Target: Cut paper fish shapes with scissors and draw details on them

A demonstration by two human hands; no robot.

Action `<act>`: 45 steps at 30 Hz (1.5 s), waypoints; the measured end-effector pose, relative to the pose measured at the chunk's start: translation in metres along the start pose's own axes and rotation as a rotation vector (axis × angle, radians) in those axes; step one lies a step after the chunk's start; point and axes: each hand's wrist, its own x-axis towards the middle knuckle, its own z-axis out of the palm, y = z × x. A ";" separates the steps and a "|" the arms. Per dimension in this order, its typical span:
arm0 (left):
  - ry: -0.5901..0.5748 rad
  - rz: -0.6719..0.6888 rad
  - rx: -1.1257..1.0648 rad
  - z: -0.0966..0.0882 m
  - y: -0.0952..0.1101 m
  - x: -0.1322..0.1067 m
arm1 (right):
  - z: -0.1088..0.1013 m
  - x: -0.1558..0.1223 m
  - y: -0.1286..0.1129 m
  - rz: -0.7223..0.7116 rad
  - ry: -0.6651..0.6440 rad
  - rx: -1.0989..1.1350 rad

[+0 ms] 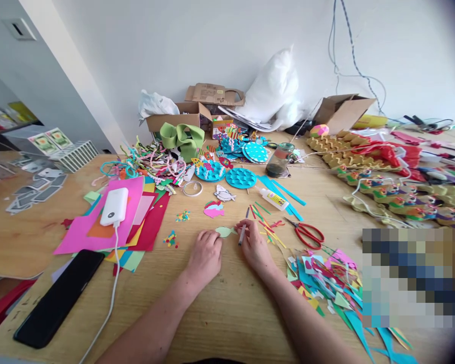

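Observation:
A small pale green paper fish [224, 232] lies on the wooden table between my hands. My left hand [206, 253] rests with bent fingers against its left end, the fingertips partly hidden. In my right hand [252, 246] a slim pen [242, 234] is gripped, pointing up and away, while the fingertips are close to the fish's tail. Beyond them are a pink, red and blue paper fish [214, 209] and a white fish cutout with dark outlines [224, 193]. Two piles of coloured paper dots [171, 239] sit left of my left hand.
Red-handled scissors [310, 236], a glue bottle [273, 199] and paper scraps [326, 278] are on the right. Coloured sheets [151, 217], a white power bank [114, 206] with cable and a black phone [58, 298] lie left. Egg trays [413, 197] stand far right.

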 end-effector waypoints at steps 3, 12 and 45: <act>0.020 -0.001 -0.002 0.002 0.000 -0.001 | 0.000 0.000 0.000 0.007 0.004 -0.006; 0.024 -0.003 0.002 0.000 0.005 -0.001 | -0.008 -0.002 -0.005 -0.069 0.302 0.086; -0.059 -0.022 -0.028 0.004 0.017 -0.005 | 0.016 0.022 -0.019 0.338 0.112 0.709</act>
